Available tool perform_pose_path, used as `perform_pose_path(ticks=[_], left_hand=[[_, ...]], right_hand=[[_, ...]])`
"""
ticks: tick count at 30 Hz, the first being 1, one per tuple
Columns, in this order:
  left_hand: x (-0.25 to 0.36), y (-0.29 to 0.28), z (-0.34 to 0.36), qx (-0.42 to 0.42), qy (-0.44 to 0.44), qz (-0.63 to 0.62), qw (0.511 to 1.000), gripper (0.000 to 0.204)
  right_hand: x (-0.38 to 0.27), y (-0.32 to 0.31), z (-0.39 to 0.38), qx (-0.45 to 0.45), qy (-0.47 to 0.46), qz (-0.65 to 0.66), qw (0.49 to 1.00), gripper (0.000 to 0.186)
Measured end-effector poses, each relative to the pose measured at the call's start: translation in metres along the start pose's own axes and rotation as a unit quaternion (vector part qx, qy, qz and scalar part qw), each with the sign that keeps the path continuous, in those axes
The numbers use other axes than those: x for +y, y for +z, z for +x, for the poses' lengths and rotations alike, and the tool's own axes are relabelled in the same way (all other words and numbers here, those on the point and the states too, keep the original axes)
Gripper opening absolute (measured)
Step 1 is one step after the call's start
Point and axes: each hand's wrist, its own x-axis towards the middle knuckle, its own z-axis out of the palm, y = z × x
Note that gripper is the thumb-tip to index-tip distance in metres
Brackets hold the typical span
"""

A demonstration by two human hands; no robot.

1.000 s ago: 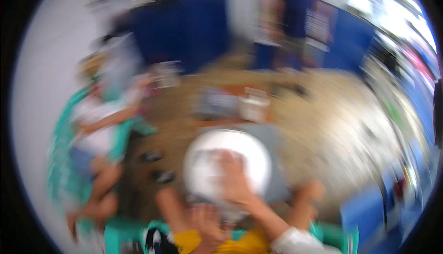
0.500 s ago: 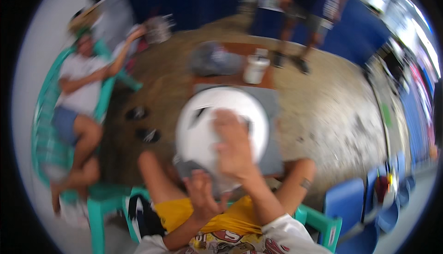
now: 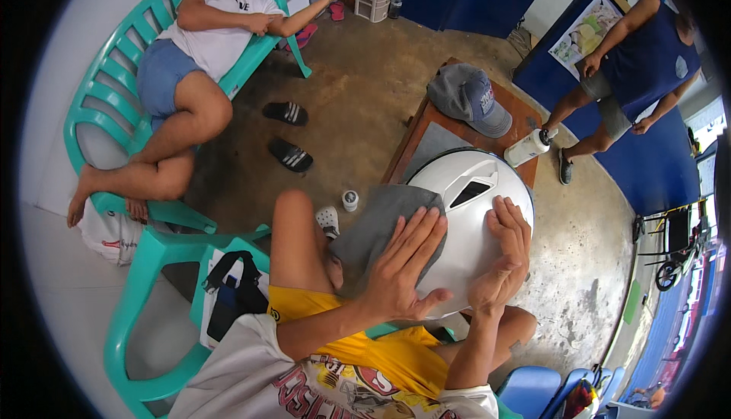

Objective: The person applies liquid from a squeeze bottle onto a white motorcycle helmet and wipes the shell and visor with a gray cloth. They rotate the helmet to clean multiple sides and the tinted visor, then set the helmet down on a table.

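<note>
While the left hand lies spread over grey cloth and the right hand rests, fingers extended, on the white helmet beside the table, uneven pressing might tip the helmet.

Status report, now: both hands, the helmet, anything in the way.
Left hand open, fingers on grey cloth against helmet. Right hand open at helmet's right side. Cap, bottle beyond, clear of hands.

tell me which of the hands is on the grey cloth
The left hand: its fingers lie on the grey cloth, against the white helmet. The right hand is on the helmet's bare shell, off the cloth.
</note>
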Motion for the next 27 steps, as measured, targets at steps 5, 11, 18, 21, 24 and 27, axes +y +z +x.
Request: perform_pose_path(ticks=[5,11,18,21,24,27], left_hand=[[-0.002,-0.008,-0.059,0.010,-0.026,-0.052,0.998,0.092],[-0.015,-0.007,-0.058,0.027,-0.038,-0.081,0.996,0.104],[-0.049,-0.011,-0.001,-0.027,-0.010,-0.093,0.995,0.123],[-0.041,-0.022,-0.058,-0.016,-0.062,-0.130,0.989,0.122],[-0.042,-0.020,-0.094,-0.013,-0.111,-0.158,0.981,0.125],[-0.059,-0.009,-0.083,-0.006,-0.124,-0.198,0.972,0.129]], right_hand=[[-0.006,-0.001,0.002,-0.007,0.003,-0.024,1.000,0.091],[-0.011,0.002,0.001,-0.018,-0.001,-0.064,0.998,0.092],[-0.010,0.003,0.000,-0.022,0.001,-0.086,0.996,0.091],[-0.013,0.005,0.001,-0.025,0.001,-0.104,0.994,0.092],[-0.015,0.007,0.000,-0.024,-0.003,-0.122,0.992,0.092],[-0.014,0.009,-0.001,-0.022,-0.011,-0.119,0.993,0.091]])
